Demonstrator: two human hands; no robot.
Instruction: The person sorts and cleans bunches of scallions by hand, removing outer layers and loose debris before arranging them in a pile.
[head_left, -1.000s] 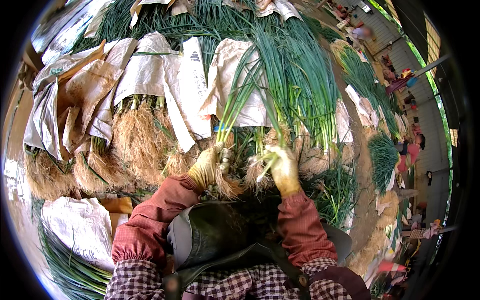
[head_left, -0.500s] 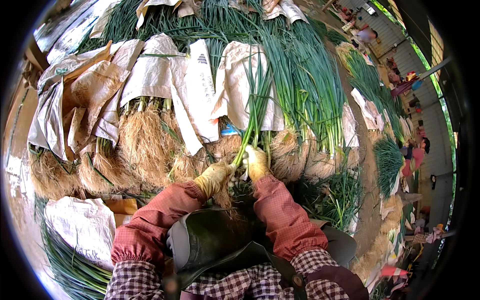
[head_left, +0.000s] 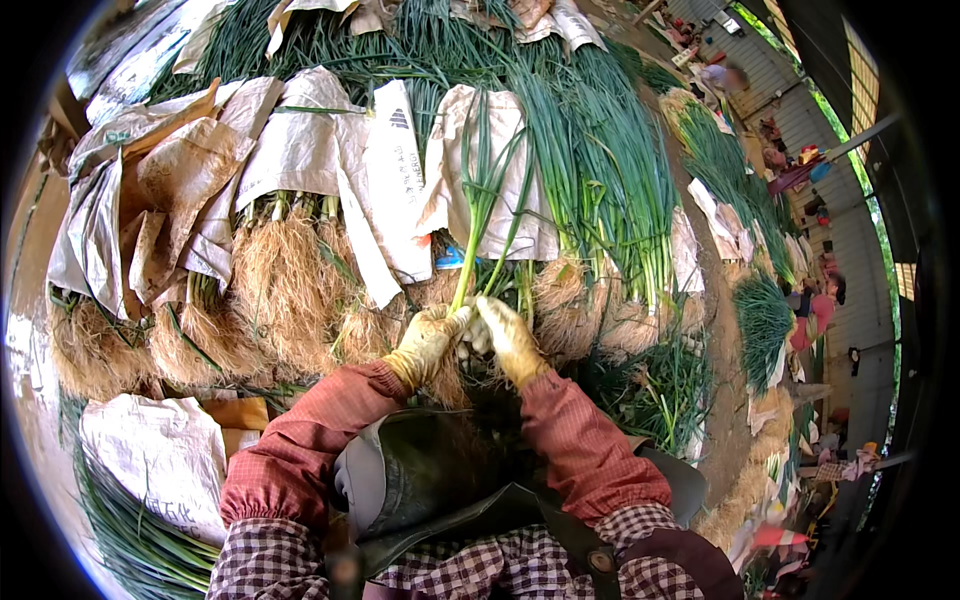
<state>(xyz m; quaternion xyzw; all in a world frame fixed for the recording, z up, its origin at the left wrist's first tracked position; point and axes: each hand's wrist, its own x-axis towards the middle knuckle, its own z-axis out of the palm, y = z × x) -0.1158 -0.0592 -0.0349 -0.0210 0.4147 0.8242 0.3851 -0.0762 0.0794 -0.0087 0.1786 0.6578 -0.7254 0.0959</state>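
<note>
My left hand (head_left: 432, 343), in a yellowed white glove, is closed around the lower stem of a green onion (head_left: 468, 262). Its long green leaves point away from me, over a white sack. Pale roots hang below that hand. Right beside it, my right hand (head_left: 507, 338), gloved alike, has its fingers pinched at the lower end of a thin green onion leaf (head_left: 512, 240) that splits off to the right. The fingertips of both hands nearly meet, and what lies between them is partly hidden.
Root-on green onion bundles (head_left: 290, 265) lie in a row ahead, partly covered by white sacks (head_left: 310, 150). Loose green leaves (head_left: 660, 395) are heaped at my right. A folded sack (head_left: 155, 450) covers more onions at lower left. Other people (head_left: 820, 315) are along the right side.
The onion's leaves have swung left and stand more upright. One thin leaf now parts from the stem toward my right hand. My right hand has shifted slightly down.
</note>
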